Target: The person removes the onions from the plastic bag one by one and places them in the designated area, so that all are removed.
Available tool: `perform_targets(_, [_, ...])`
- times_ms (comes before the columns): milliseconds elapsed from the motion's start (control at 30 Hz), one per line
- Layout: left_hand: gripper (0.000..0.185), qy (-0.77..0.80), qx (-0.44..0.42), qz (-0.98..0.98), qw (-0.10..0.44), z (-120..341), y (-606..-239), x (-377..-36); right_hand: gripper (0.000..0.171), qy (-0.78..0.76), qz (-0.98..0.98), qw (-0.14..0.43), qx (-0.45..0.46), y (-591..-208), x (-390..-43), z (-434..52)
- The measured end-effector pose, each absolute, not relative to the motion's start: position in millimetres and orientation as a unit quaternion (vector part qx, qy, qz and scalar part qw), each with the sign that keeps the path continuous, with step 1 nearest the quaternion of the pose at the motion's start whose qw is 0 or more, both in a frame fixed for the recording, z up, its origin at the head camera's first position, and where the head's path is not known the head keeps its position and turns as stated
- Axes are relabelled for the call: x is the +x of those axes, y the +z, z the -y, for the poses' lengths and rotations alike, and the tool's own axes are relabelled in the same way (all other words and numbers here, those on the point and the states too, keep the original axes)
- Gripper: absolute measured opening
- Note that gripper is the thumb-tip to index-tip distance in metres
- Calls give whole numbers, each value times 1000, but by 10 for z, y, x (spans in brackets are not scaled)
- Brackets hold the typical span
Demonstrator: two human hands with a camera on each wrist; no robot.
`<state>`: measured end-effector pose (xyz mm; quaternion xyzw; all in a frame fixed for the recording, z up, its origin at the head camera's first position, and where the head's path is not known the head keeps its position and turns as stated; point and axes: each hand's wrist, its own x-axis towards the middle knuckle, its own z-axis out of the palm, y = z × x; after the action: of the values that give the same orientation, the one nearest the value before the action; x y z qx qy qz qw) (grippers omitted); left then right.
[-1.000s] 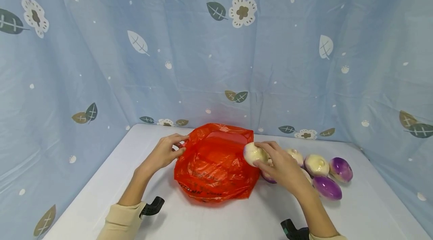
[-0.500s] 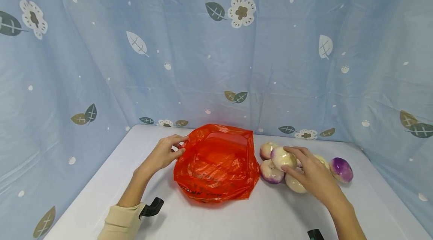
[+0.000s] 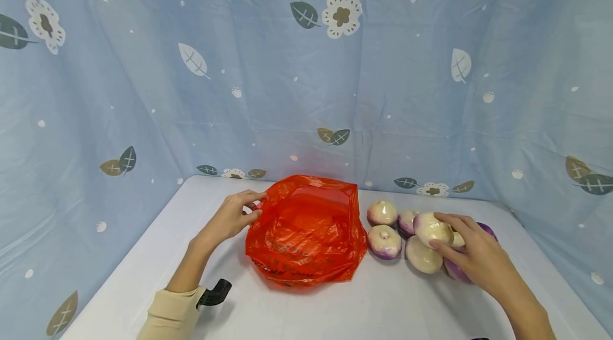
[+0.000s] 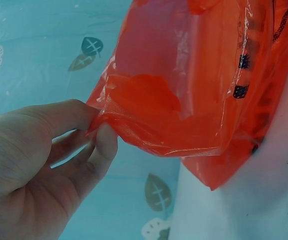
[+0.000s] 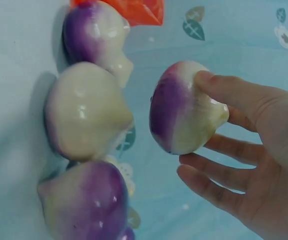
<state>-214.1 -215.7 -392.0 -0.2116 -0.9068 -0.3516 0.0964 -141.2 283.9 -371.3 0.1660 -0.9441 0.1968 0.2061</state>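
My left hand [image 3: 234,216] pinches the rim of a red plastic bag [image 3: 306,228] between thumb and finger, which shows up close in the left wrist view. The bag's mouth gapes, and dark printing runs along its front. To the right, my right hand [image 3: 481,249] grips a white and purple turnip [image 5: 184,107] with thumb and fingertips, holding it above several other turnips. Beneath it sits a pale turnip [image 3: 423,255]; two more, a front turnip [image 3: 384,241] and a back turnip [image 3: 382,213], are beside the bag. Those farther right are partly hidden by the hand.
A white table [image 3: 325,308] carries everything. Behind and beside it hangs a blue curtain [image 3: 268,90] printed with leaves and flowers. A black device [image 3: 215,293] is worn at the left wrist.
My right hand has moved rightward with the turnip, from the bag's right edge to above the other turnips, uncovering those near the bag. My left hand has stayed at the rim.
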Motion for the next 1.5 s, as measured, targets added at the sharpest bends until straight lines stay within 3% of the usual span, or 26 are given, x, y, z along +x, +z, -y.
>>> perform_targets(567, [39,-359,-219,903,90,2147,-3888,-2135,60,146,968,178,96,-3834,-1315,-3618])
perform_targets(1100, [39,-361,-214,904,87,2164,-3888,-2129,77,106,994,37,-5,-4070,-1280,-4062])
perform_targets(1500, [39,-357,-216,904,93,2170,-3878,-2132,77,120,993,1,-6,-4285,-1271,-4200])
